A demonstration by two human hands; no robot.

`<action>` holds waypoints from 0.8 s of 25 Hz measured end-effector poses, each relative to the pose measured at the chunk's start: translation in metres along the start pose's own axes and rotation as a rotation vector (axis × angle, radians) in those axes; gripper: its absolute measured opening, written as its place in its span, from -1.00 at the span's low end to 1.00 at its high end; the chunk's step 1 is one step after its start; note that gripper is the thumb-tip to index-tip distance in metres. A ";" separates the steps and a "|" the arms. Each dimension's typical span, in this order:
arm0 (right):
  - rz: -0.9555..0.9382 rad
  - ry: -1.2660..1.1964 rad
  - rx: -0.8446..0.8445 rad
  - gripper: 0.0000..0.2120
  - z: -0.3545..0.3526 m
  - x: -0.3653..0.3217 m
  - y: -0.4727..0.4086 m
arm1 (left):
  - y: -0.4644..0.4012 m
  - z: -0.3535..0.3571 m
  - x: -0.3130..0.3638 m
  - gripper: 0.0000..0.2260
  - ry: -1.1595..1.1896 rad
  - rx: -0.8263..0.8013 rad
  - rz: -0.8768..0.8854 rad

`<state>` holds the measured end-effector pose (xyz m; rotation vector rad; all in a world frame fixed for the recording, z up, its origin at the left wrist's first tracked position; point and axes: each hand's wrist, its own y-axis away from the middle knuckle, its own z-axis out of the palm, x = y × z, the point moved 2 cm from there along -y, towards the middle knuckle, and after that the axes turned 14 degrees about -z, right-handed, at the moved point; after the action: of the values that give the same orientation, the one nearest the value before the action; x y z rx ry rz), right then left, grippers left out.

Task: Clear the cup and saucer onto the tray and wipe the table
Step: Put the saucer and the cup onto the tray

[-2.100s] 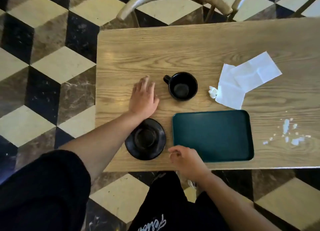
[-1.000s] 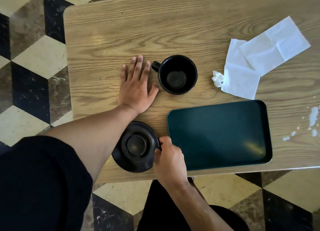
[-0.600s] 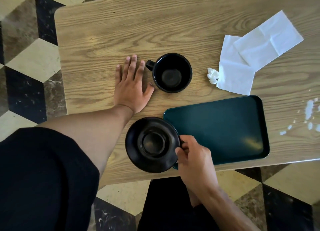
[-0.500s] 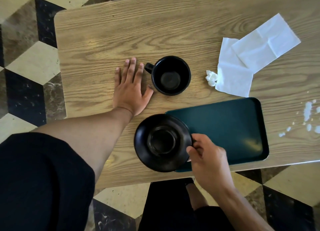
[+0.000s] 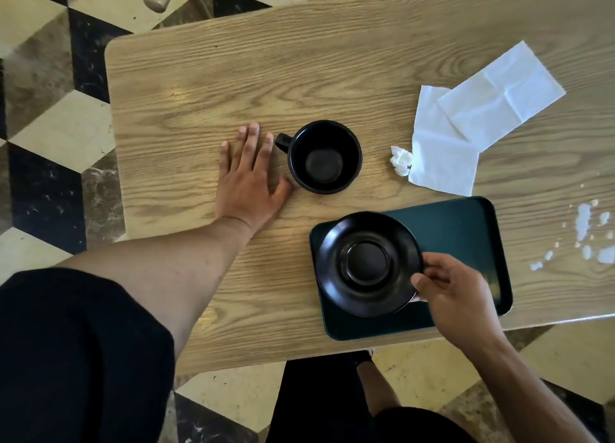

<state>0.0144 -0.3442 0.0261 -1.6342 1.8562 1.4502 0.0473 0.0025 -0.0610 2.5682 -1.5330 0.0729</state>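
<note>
Over the near left end of the dark green tray [image 5: 466, 229], my right hand [image 5: 456, 296] pinches the black saucer [image 5: 367, 263] by its right rim. My left hand [image 5: 248, 179] lies flat and relaxed on the tabletop [image 5: 199, 76], just left of the black cup [image 5: 324, 156], whose handle points toward it, so it is nearer.

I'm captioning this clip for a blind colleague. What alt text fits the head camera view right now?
A person's right hand holds a black saucer by its rim over the left end of a dark green tray on a wooden table. The left hand lies flat beside an empty black cup. White napkins and white spilled spots lie to the right.
</note>
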 end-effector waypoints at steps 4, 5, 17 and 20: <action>-0.010 -0.005 -0.011 -0.62 0.000 0.004 -0.002 | -0.001 0.000 -0.001 -0.30 -0.011 0.005 0.000; -0.008 -0.004 -0.009 -0.63 0.001 0.005 -0.002 | -0.001 0.000 -0.001 -0.30 -0.009 0.002 -0.002; -0.042 -0.081 -0.010 -0.74 0.010 0.007 0.000 | -0.001 0.003 -0.002 -0.30 0.003 0.024 0.002; -0.063 -0.101 -0.038 -0.69 0.012 0.003 -0.002 | -0.002 0.002 -0.002 -0.30 0.004 0.029 0.002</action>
<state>0.0097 -0.3361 0.0170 -1.5900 1.7182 1.5206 0.0478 0.0047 -0.0638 2.5876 -1.5443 0.1007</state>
